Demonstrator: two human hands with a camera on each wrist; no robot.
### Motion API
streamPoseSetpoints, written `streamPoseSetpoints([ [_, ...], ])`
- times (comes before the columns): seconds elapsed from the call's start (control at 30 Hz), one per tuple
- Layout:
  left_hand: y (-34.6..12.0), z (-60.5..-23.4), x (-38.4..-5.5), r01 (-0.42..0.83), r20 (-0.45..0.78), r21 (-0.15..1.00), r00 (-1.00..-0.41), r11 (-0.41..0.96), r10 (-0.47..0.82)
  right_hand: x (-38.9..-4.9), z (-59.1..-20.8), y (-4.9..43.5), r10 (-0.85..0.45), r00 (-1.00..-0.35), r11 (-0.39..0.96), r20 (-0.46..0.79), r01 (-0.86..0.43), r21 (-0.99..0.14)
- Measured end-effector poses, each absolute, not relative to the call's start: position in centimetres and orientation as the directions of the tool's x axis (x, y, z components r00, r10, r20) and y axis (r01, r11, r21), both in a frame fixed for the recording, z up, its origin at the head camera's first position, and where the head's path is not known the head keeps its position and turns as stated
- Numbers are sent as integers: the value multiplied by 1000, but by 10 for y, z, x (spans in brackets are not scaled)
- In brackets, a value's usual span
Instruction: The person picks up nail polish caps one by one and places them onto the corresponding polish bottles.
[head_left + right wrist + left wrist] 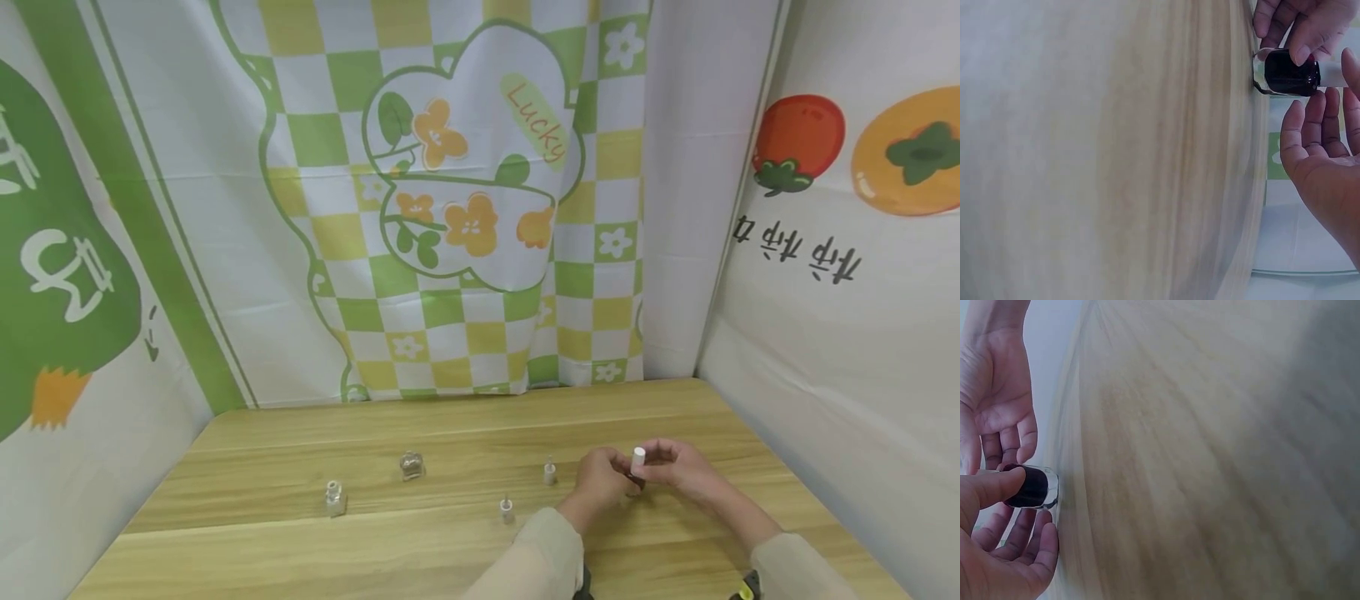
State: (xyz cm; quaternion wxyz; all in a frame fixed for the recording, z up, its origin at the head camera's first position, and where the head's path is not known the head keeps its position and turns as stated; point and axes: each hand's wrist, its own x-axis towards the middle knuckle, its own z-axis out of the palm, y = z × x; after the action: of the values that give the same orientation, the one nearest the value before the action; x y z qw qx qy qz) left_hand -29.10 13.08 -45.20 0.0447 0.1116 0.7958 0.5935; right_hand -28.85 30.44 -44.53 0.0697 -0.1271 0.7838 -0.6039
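My left hand point(602, 477) grips a small glass nail polish bottle point(1290, 72) between thumb and fingers, low over the wooden table point(420, 550). Dark polish fills most of the bottle, with thick clear glass at its base. A white cap point(638, 457) stands in line with the bottle's neck, and my right hand point(684, 468) pinches it between thumb and finger. The other fingers of the right hand curve loosely beside the bottle in the right wrist view. In the head view, the fingers hide most of the bottle.
Two white caps, one nearer point(506, 510) and one farther point(550, 473), stand brush-up left of my hands. Farther left are an uncapped clear bottle point(335, 502) and another small glass bottle point(412, 466). Printed cloth point(465, 333) hangs behind the table, with cloth walls on both sides.
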Motion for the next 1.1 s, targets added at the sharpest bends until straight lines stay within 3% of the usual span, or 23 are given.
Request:
streamPoseSetpoints([
  [1.1, 112, -416, -275, 140, 93, 962, -975, 233, 200, -265, -404, 314, -165, -974, 302, 155, -199, -932],
])
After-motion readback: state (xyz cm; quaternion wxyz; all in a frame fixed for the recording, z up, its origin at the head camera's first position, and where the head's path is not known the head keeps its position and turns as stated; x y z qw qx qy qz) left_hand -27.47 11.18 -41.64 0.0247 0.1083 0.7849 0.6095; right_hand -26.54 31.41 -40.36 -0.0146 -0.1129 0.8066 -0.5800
